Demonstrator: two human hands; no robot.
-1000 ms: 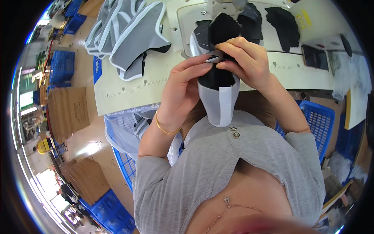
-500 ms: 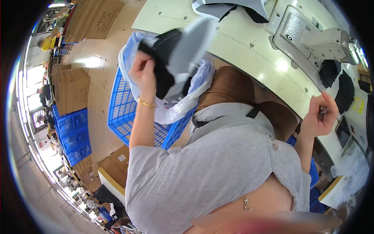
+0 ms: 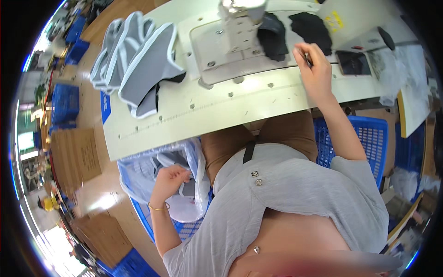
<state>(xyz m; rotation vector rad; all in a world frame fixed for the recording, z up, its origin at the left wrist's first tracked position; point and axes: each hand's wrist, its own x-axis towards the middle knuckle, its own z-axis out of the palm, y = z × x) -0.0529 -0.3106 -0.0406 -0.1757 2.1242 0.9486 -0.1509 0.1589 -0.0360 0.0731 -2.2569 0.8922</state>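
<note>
Left hand (image 3: 170, 179) is down in the plastic-lined blue crate (image 3: 138, 217) beside the chair, fingers curled loosely over a grey fabric piece (image 3: 184, 189), not clearly gripping. Right hand (image 3: 316, 69) sits on the white sewing table (image 3: 184, 115), pinching what's probably small snips near the black fabric pieces (image 3: 277, 37).

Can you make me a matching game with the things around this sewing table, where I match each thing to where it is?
Things:
1. left hand
2. right hand
3. grey fabric pieces
4. black fabric piece

Places:
A. piled at the table's left end
B. beside the sewing machine head
C. raised over the table, pinching a small tool
D. down in the bag-lined blue basket

Pairs: 1-D, 2-C, 3-A, 4-B
</note>
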